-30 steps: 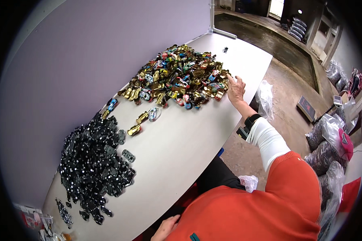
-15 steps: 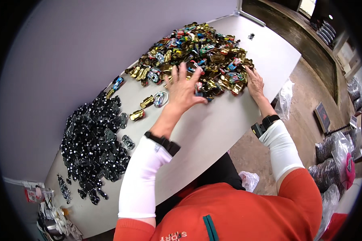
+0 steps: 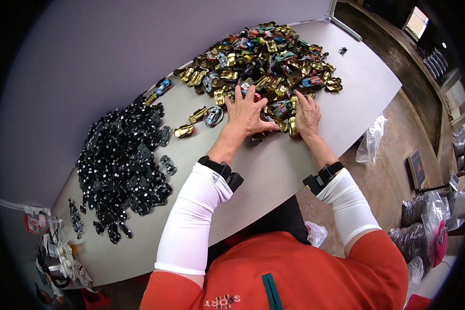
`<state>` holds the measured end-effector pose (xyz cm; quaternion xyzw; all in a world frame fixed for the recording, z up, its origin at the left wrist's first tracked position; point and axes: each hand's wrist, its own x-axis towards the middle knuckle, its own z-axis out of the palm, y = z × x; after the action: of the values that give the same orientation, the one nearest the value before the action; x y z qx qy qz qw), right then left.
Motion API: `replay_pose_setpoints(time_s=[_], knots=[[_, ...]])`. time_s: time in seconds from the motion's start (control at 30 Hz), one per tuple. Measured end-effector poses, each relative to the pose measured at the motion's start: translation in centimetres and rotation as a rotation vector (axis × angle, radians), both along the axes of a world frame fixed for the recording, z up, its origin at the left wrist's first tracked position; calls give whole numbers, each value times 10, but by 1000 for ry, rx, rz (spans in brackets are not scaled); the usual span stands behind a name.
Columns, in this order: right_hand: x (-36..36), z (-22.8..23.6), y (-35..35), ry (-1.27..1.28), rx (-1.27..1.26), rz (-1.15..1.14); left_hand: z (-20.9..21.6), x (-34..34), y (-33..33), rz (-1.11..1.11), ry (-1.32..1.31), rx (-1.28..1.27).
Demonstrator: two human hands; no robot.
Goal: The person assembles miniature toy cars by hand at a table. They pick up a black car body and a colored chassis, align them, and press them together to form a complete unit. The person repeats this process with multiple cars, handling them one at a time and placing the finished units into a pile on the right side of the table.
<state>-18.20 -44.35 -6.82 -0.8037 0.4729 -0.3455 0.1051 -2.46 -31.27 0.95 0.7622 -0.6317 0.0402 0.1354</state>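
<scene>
A person in a red top (image 3: 299, 268) and white sleeves (image 3: 188, 222) is at a pale table (image 3: 263, 186). The left hand (image 3: 247, 116) has its fingers spread apart over toy cars (image 3: 267, 59); the right hand (image 3: 308, 114) has its fingers close together at the pile's front edge — whether they grip anything cannot be told. A gold car (image 3: 293, 127) lies just left of the right palm. More cars fill the gap between the hands — and the pile stretches beyond both. Farther left lie black parts (image 3: 120, 160), beside a greyish-purple wall (image 3: 113, 51).
</scene>
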Motion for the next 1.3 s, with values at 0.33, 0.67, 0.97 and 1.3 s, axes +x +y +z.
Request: replay_pose_setpoints(time_s=[0.33, 0.67, 0.97, 1.3], knots=[[57, 10, 88, 8, 71, 112, -2, 36, 87, -13, 52, -3], [44, 7, 85, 9, -99, 248, -13, 86, 189, 184, -175, -249], [37, 14, 97, 6, 2, 275, -18, 115, 162, 406, 5, 43], [37, 11, 90, -18, -5, 329, -25, 121, 176, 106, -21, -198]])
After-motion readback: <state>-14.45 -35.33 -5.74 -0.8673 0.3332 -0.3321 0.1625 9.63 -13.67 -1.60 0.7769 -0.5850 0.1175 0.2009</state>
